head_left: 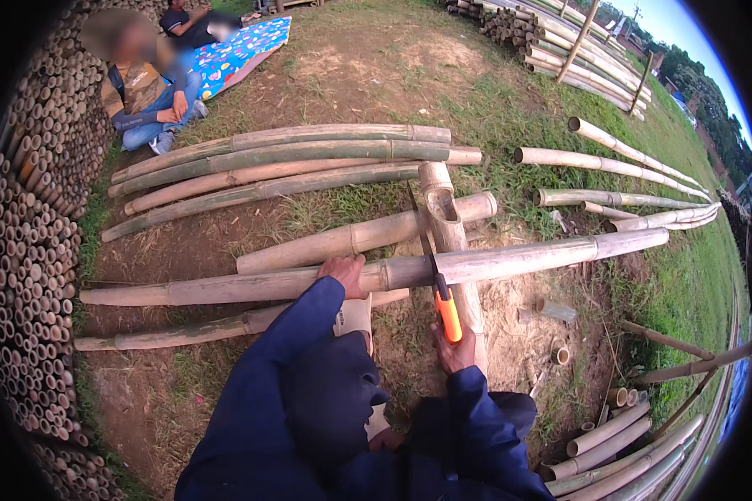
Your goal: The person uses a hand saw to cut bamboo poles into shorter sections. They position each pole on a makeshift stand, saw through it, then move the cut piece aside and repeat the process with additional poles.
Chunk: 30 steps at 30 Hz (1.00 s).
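Note:
A long bamboo pole (284,284) lies crosswise before me, over a bamboo support (461,284) with a notch cut near its far end. My left hand (343,274) is closed over the pole, left of the support. In my closed right hand (455,347) is a hand saw (447,312) by its orange and black handle. The saw's dark blade runs away from me across the pole, just left of the support. Whether its teeth have entered the bamboo, I cannot tell. Behind the pole, a thicker bamboo piece (351,240) lies slanted.
Several bamboo poles (276,154) lie beyond, more at right (627,199). Short offcuts (556,311) and sawdust (510,334) cover the ground near my right hand. Stacked bamboo (33,275) walls the left side. A person (142,92) sits at far left, another near a blue mat (238,54).

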Motion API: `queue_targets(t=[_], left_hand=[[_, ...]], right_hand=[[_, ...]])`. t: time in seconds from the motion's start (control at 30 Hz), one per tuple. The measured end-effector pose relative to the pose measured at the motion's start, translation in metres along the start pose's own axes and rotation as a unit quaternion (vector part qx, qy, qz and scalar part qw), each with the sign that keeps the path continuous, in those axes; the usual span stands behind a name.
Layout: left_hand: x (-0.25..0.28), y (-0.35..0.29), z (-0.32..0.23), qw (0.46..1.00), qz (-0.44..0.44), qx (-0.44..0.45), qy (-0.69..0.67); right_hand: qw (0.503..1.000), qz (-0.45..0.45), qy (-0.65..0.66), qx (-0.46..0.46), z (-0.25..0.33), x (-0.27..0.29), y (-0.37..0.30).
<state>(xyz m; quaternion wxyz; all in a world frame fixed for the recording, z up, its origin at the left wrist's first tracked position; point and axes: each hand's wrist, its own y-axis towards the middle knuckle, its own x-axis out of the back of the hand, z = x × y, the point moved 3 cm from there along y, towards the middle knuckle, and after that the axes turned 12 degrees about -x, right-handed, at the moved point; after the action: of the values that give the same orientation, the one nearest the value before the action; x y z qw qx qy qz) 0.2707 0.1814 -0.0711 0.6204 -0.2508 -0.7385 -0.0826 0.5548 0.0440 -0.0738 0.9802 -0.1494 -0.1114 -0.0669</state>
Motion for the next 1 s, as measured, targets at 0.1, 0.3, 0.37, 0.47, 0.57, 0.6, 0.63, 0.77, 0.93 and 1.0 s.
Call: queue_targets(t=[0.1, 0.3, 0.37, 0.47, 0.57, 0.6, 0.63, 0.77, 0.93, 1.0], left_hand=[[-0.006, -0.004, 0.007, 1.000, -0.021, 0.004, -0.012], [-0.012, 0.003, 0.008, 0.998, -0.044, -0.013, -0.042], [-0.005, -0.008, 0.018, 0.998, -0.044, -0.001, -0.036], [-0.016, -0.005, 0.013, 0.998, -0.068, -0.014, -0.007], [-0.014, 0.005, 0.001, 0.998, -0.053, -0.013, -0.020], [-0.016, 0.003, 0.007, 0.998, -0.054, -0.011, -0.006], [-0.017, 0.003, 0.012, 0.999, -0.037, 0.006, -0.015], [-0.018, -0.003, 0.027, 0.999, -0.050, -0.011, -0.011], [-0.010, 0.004, 0.005, 1.000, -0.027, -0.008, -0.002], [-0.014, 0.005, 0.004, 1.000, -0.002, 0.022, -0.007]], right_hand=[[0.995, -0.020, -0.094, 0.032, 0.027, -0.004, -0.009], [0.995, -0.018, -0.074, -0.056, 0.016, 0.044, -0.129], [0.995, 0.030, -0.098, -0.012, 0.024, 0.063, -0.181], [0.990, 0.026, -0.098, -0.095, 0.026, 0.053, -0.151], [0.989, -0.009, -0.127, -0.079, 0.015, 0.018, -0.049], [0.992, -0.015, -0.121, -0.022, 0.019, 0.006, -0.025], [0.993, -0.021, -0.114, 0.033, 0.018, -0.001, -0.015], [0.990, 0.042, -0.134, -0.035, 0.020, 0.033, -0.076], [0.991, 0.034, -0.115, -0.053, 0.009, 0.077, -0.171], [0.989, 0.012, -0.140, -0.053, 0.015, 0.054, -0.105]])
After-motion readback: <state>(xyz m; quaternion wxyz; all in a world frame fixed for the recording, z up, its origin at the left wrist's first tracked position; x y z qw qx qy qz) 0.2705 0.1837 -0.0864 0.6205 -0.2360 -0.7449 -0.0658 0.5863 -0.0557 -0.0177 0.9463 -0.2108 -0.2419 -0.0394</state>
